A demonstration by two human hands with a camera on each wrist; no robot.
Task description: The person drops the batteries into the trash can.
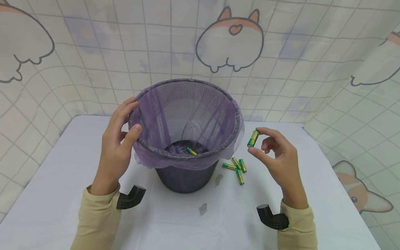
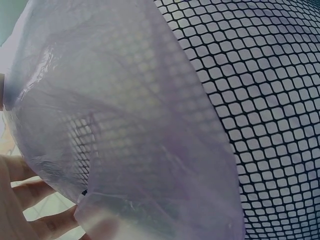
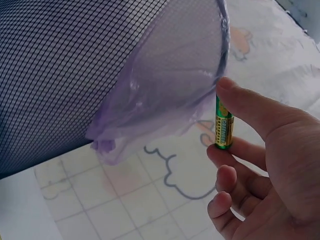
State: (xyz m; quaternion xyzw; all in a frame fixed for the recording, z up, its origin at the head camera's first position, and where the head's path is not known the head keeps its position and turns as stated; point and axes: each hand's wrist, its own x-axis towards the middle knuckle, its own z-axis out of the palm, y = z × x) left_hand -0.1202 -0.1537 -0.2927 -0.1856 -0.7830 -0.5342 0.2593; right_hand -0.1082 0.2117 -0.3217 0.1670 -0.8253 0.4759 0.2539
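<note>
The left hand [image 1: 115, 149] grips the near-left rim of a black mesh bin [image 1: 187, 180], thumb over the edge and fingers curled on the outside, pressing on the purple liner bag [image 1: 187, 114] folded over the rim. The right hand [image 1: 279, 163] pinches a green and gold battery [image 1: 253, 138] end to end between thumb and forefinger, held upright just right of the rim. One battery [image 1: 192, 151] lies at the bottom of the bin. Four more batteries [image 1: 236, 167] lie on the white counter [image 1: 62, 194], just right of the bin's base.
</note>
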